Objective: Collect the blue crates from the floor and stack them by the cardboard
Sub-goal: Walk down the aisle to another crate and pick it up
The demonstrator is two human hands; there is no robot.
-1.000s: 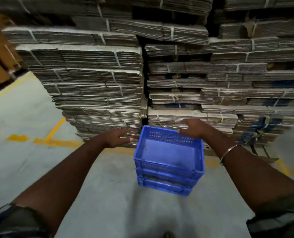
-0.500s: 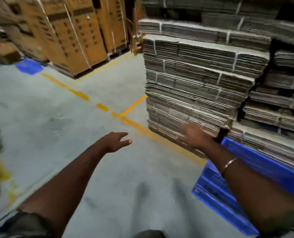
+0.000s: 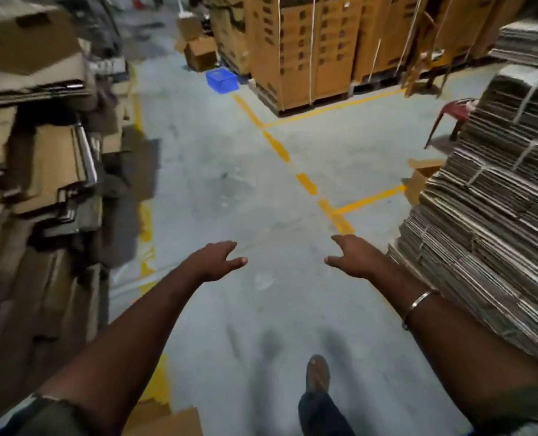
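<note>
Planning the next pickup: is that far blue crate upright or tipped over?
Upright: the crate sits flat on the floor with its open top facing up. Contents cannot be told.

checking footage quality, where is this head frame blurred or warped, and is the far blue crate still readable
Head view: motion blur smears the cardboard piles on the left; wide-angle bending tilts the flat cardboard stack on the right; dim, even light; the blue crate is small but readable.

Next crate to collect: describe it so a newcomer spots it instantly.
Follow the dashed yellow floor line up the aisle to the tall stack of brown cartons at the far end. The blue crate sits on the floor by the stack's left corner, the only blue thing among brown cardboard.
</note>
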